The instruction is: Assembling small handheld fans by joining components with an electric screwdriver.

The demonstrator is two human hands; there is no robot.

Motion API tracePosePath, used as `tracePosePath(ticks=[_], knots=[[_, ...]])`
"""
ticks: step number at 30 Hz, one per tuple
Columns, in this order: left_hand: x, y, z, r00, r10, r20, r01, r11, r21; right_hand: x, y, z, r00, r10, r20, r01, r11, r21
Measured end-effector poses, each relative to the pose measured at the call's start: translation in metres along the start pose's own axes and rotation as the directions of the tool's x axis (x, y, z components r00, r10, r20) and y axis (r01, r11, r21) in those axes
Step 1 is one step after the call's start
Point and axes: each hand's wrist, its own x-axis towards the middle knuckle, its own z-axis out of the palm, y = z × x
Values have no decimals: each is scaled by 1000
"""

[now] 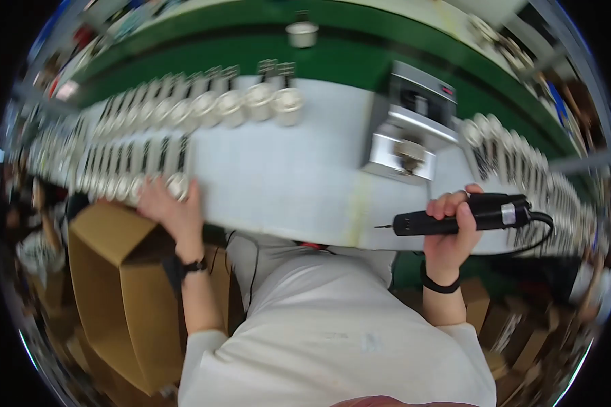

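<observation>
In my right hand (453, 220) is a black electric screwdriver (485, 213), its thin bit pointing left and its cable looping away to the right. My left hand (172, 211) is at the front left edge of the table, thumb and fingers around a white round part (178, 184) with a dark strip-like stem, the last one in the near row. Behind it runs a second row of similar white parts (231, 106), their dark stems pointing away from me. Motion blur hides the finer detail of these parts.
A silver metal fixture (404, 146) stands on the white table (285, 176), right of centre. More white parts (506, 146) are lined up at the right. One white part (302, 34) sits on the green surface at the back. An open cardboard box (108, 271) is below the left edge.
</observation>
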Motion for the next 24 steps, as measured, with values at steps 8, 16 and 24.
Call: tracePosePath(ticks=[8, 16, 24], knots=[[49, 171, -74, 937, 350, -23, -284, 718, -636, -6, -14, -140, 814, 27, -580, 119, 970, 213], [31, 508, -71, 370, 920, -127, -785, 236, -573, -25, 3, -198, 727, 144, -671, 160, 915, 370], [19, 563, -29, 497, 836, 232, -593, 522, -613, -25, 1, -198, 813, 143, -564, 109, 915, 390]])
